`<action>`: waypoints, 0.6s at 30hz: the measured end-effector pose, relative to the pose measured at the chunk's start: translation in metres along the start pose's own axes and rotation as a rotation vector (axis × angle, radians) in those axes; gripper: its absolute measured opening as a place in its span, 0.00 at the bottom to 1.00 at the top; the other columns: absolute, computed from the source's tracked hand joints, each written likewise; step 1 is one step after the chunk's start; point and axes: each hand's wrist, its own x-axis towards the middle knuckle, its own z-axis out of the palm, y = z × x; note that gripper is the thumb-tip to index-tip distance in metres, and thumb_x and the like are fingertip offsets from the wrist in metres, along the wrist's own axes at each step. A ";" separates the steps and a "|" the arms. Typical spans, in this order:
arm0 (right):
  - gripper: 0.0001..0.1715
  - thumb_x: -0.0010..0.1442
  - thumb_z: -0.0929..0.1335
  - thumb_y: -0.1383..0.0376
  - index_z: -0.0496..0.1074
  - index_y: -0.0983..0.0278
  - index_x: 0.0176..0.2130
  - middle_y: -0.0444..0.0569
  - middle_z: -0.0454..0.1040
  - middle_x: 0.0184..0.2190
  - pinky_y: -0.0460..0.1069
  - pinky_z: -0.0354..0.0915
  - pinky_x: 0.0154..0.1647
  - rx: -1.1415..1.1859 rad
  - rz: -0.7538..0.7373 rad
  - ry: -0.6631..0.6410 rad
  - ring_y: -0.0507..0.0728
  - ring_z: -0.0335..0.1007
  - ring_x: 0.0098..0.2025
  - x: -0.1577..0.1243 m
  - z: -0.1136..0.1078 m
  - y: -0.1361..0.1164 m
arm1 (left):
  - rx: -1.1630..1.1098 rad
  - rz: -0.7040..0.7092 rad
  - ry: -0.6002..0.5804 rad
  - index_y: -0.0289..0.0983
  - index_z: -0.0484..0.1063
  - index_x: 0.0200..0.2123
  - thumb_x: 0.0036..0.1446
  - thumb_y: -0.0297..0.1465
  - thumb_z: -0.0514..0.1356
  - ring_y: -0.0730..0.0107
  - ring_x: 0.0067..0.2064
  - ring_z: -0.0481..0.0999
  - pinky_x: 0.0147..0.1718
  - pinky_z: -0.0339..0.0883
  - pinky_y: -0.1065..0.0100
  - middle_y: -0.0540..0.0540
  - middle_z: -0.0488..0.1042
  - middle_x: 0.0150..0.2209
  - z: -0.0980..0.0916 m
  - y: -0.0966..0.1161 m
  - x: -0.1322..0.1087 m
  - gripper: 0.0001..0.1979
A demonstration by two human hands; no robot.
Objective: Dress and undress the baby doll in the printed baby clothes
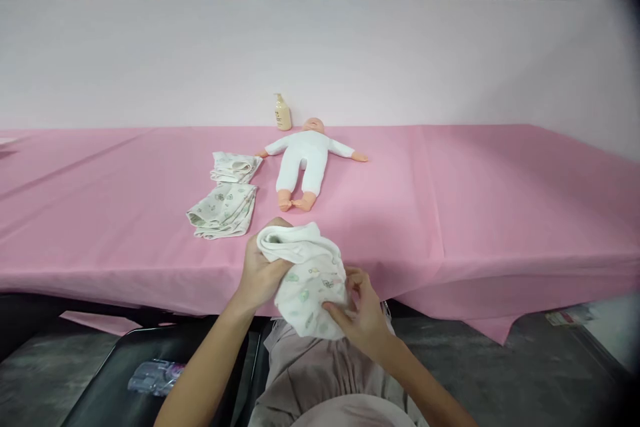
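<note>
A white baby garment [313, 280] with a pale green print is held up over my lap, just in front of the table edge. It is bunched into a rounded shape with a thick plain white band folded at its top; its exact kind does not show. My left hand [265, 267] grips it at the upper left, thumb on the near side. At the lower right, my right hand [360, 310] pinches its edge between thumb and fingers. Beyond my hands a baby doll [303, 157] in a white bodysuit lies on its back, arms spread, feet toward me.
Left of the doll lie two folded printed garments, a smaller one [235, 167] behind a larger one [225, 210]. A cream pump bottle [283, 113] stands near the wall. Pink cloth [475, 213] covers the table. On a black chair [105, 383] rests a clear plastic package [155, 377].
</note>
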 end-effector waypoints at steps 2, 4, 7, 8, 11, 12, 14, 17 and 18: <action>0.14 0.56 0.70 0.62 0.61 0.61 0.38 0.48 0.72 0.37 0.51 0.69 0.39 -0.001 0.104 -0.103 0.55 0.71 0.39 0.007 -0.007 0.005 | 0.033 0.018 0.024 0.35 0.67 0.24 0.41 0.25 0.66 0.77 0.24 0.65 0.20 0.59 0.76 0.54 0.67 0.22 -0.005 0.003 0.002 0.09; 0.09 0.58 0.68 0.62 0.65 0.62 0.38 0.47 0.74 0.33 0.50 0.69 0.38 -0.056 0.110 -0.194 0.55 0.72 0.36 0.021 -0.030 -0.003 | 0.049 0.023 0.041 0.35 0.68 0.24 0.42 0.27 0.67 0.76 0.24 0.66 0.21 0.60 0.75 0.53 0.68 0.23 -0.010 0.005 0.004 0.09; 0.09 0.60 0.67 0.60 0.70 0.61 0.40 0.48 0.76 0.36 0.48 0.69 0.36 -0.211 0.015 0.022 0.55 0.74 0.37 0.042 -0.076 -0.034 | 0.090 0.029 0.111 0.36 0.68 0.27 0.48 0.30 0.66 0.77 0.26 0.67 0.25 0.61 0.75 0.54 0.68 0.24 -0.016 0.008 0.007 0.08; 0.09 0.59 0.69 0.60 0.70 0.61 0.39 0.47 0.76 0.35 0.47 0.69 0.33 -0.286 -0.026 0.213 0.54 0.74 0.35 0.047 -0.090 -0.047 | 0.110 0.033 0.127 0.36 0.69 0.27 0.50 0.31 0.65 0.77 0.26 0.66 0.25 0.61 0.75 0.54 0.67 0.24 -0.017 0.008 0.008 0.07; 0.05 0.60 0.68 0.63 0.72 0.61 0.38 0.46 0.76 0.31 0.45 0.67 0.28 -0.529 -0.255 0.200 0.52 0.72 0.29 0.055 -0.119 -0.083 | 0.158 0.018 0.121 0.36 0.69 0.27 0.50 0.33 0.66 0.78 0.25 0.63 0.24 0.58 0.75 0.54 0.65 0.23 -0.020 0.009 0.009 0.09; 0.04 0.61 0.67 0.64 0.73 0.60 0.37 0.46 0.77 0.31 0.45 0.68 0.29 -0.594 -0.332 0.156 0.52 0.73 0.29 0.056 -0.124 -0.094 | 0.158 0.000 0.120 0.36 0.69 0.27 0.50 0.33 0.66 0.78 0.25 0.63 0.24 0.59 0.75 0.54 0.66 0.23 -0.020 0.009 0.009 0.09; 0.03 0.60 0.68 0.66 0.74 0.60 0.37 0.45 0.77 0.31 0.44 0.69 0.31 -0.674 -0.432 0.193 0.52 0.74 0.30 0.056 -0.130 -0.113 | 0.132 -0.036 0.132 0.36 0.70 0.29 0.51 0.35 0.66 0.76 0.26 0.65 0.25 0.60 0.74 0.53 0.68 0.25 -0.020 0.008 0.008 0.09; 0.04 0.59 0.68 0.68 0.74 0.59 0.36 0.43 0.78 0.31 0.43 0.68 0.30 -0.705 -0.517 0.169 0.51 0.75 0.31 0.053 -0.137 -0.137 | 0.070 -0.053 0.125 0.36 0.70 0.29 0.51 0.35 0.66 0.76 0.27 0.66 0.26 0.61 0.75 0.53 0.68 0.26 -0.019 0.009 0.006 0.10; 0.05 0.60 0.67 0.68 0.74 0.58 0.36 0.42 0.78 0.31 0.43 0.68 0.29 -0.709 -0.515 0.125 0.50 0.75 0.30 0.051 -0.140 -0.143 | 0.045 -0.060 0.109 0.36 0.70 0.29 0.51 0.35 0.66 0.77 0.27 0.66 0.26 0.61 0.75 0.53 0.68 0.26 -0.018 0.009 0.006 0.10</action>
